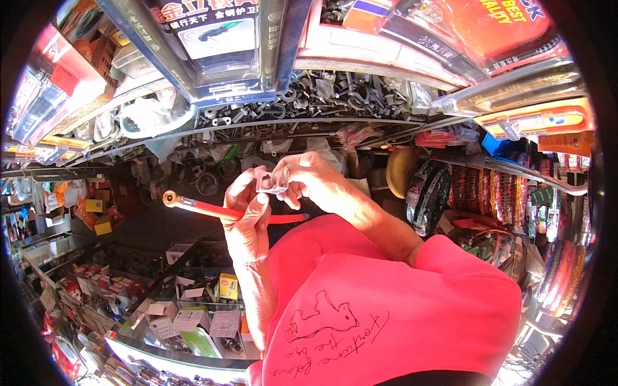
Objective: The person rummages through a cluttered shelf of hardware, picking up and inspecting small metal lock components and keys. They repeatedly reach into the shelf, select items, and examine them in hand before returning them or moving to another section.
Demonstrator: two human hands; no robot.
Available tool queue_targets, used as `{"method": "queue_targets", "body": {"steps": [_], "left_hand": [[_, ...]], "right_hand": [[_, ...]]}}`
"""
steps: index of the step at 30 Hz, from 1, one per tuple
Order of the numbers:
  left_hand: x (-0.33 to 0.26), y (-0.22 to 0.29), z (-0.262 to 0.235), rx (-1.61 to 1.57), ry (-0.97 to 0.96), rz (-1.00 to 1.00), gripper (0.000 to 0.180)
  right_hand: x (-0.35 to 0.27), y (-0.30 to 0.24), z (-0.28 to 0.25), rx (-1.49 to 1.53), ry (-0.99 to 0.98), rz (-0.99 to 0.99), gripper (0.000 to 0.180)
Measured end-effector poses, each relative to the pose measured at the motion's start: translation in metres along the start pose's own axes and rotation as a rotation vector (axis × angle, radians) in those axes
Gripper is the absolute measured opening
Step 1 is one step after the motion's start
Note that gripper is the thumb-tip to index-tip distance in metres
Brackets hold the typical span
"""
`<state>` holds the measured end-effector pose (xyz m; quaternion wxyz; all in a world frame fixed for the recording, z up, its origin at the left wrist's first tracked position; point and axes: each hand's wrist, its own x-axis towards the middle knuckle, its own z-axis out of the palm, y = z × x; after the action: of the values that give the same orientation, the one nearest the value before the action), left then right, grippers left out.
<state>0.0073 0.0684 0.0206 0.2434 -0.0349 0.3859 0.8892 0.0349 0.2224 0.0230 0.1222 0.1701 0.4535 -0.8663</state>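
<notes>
In front of my chest, both hands are raised close together. My left hand [246,215] is closed around a long orange-red tool [199,207] with a round, ringed metal head sticking out on the left; its other end shows past the palm. The tool's exact kind is unclear. The same hand's fingertips also hold the left side of a small, clear-and-whitish plastic piece [270,183]. Coming in from the right, my right hand [308,177] pinches the other side of that piece. Something dark sits inside it, too small to name.
Beyond my hands, a long tray of loose metal hardware [322,100] runs across. Boxed packages [219,38] stand over it. Small cartons [225,323] fill a glass case at lower left. Coiled, colourful packaged goods [476,193] hang at right, beside a round tan disc [402,174].
</notes>
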Motion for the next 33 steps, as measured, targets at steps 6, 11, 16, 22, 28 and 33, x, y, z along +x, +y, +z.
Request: {"method": "queue_targets", "body": {"steps": [6,11,16,22,28,33], "left_hand": [[-0.002,0.000,-0.002,0.127,-0.014,-0.034,0.032],[-0.001,-0.004,-0.010,0.033,0.044,-0.099,0.029],[0.000,-0.006,-0.014,0.010,0.020,-0.080,0.023],[0.001,-0.004,-0.011,0.020,0.056,-0.063,0.020],[0.002,-0.003,-0.013,0.015,0.085,-0.078,0.019],[0.001,-0.001,-0.009,0.020,0.099,-0.088,0.016]], "right_hand": [[-0.004,-0.003,0.008,0.008,0.088,0.081,0.021],[-0.004,0.001,0.010,0.010,0.028,0.118,0.024],[-0.004,0.001,0.010,0.009,0.011,0.115,0.026],[-0.002,0.003,0.008,-0.156,0.072,0.026,0.020],[-0.004,-0.006,0.011,-0.700,0.180,-0.561,0.026],[-0.001,-0.008,0.007,-0.692,0.114,-0.547,0.022]]}}
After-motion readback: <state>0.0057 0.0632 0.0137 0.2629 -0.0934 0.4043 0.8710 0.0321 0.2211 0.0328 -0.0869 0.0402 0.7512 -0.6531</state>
